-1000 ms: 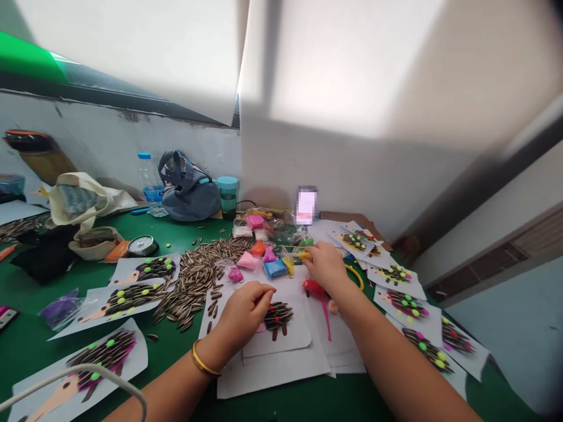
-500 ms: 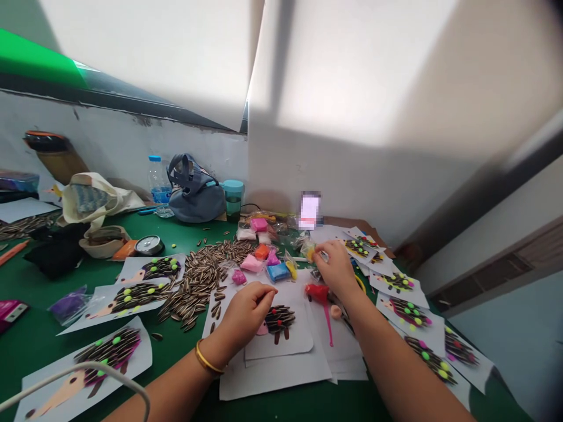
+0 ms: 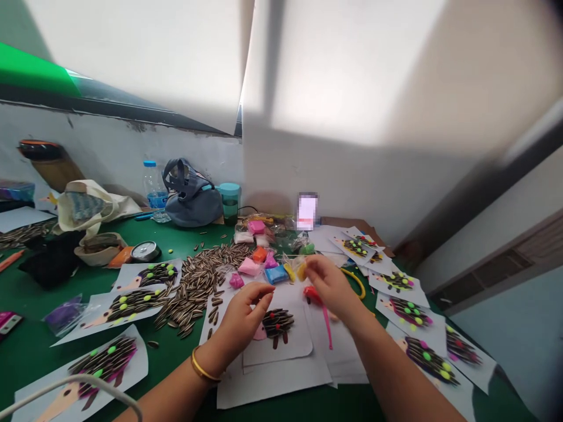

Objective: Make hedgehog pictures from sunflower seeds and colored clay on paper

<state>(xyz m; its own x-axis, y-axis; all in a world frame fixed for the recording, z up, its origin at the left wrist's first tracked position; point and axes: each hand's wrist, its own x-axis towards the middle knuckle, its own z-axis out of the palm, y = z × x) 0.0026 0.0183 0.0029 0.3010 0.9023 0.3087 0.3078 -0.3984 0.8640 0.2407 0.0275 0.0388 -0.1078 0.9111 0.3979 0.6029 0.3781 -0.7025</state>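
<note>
My left hand (image 3: 248, 316), a gold bangle at its wrist, hovers at the left side of a hedgehog picture (image 3: 278, 328) made of seeds with red dots. Its thumb and forefinger are pinched; anything between them is too small to make out. Farther right, my right hand (image 3: 328, 287) has its fingers closed on a bagged lump of yellow clay (image 3: 301, 271). Just below that hand lies a red lump of clay in a bag (image 3: 312, 295), beside a pink modelling tool (image 3: 327, 328). Pink, orange and blue clay packets (image 3: 276, 274) sit between the hands, farther back.
Striped sunflower seeds (image 3: 202, 275) are heaped left of the white paper (image 3: 281, 387). Several hedgehog pictures (image 3: 413, 313) lie along the right, others on the left. A phone (image 3: 307, 211), a cup (image 3: 230, 202), a blue bag (image 3: 191, 202) and a bottle (image 3: 153, 190) stand along the wall.
My right hand has moved left and down toward me, carrying the yellow clay, and a green lump behind it now shows. My left hand stays near the picture, pinched. The view has shifted slightly.
</note>
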